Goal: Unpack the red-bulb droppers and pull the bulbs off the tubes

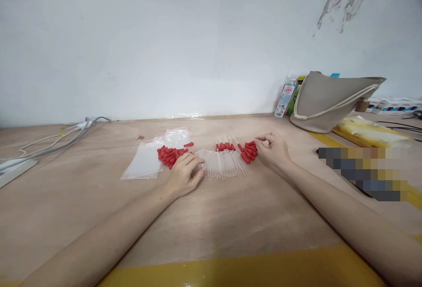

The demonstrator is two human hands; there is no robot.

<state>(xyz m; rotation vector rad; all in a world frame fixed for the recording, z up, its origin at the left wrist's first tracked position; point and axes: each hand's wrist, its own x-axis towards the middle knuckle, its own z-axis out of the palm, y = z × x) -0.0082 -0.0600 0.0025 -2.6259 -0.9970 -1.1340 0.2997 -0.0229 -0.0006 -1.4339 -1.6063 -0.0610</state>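
A row of thin clear tubes [222, 164] lies side by side on the table. My left hand [185, 175] rests at their left end, its thumb and fingers apart, with nothing seen gripped. Just beyond it is a pile of red rubber dropper bulbs [167, 156]. My right hand [273, 147] pinches at the edge of a smaller red heap [249, 153], its fingertips on a red rubber bulb [254, 142]. Several tubes with red bulbs fitted [226, 147] lie behind the row, their clear ends pointing to the wall.
Clear plastic bags [141, 161] lie flat at the left. Cables [79, 134] and a white power strip [16, 170] occupy the far left. Toward the right back stand a bottle [285, 98] and a grey bag [325, 102], with a yellow packet [369, 132] beside them. A blurred-out dark object lies at right.
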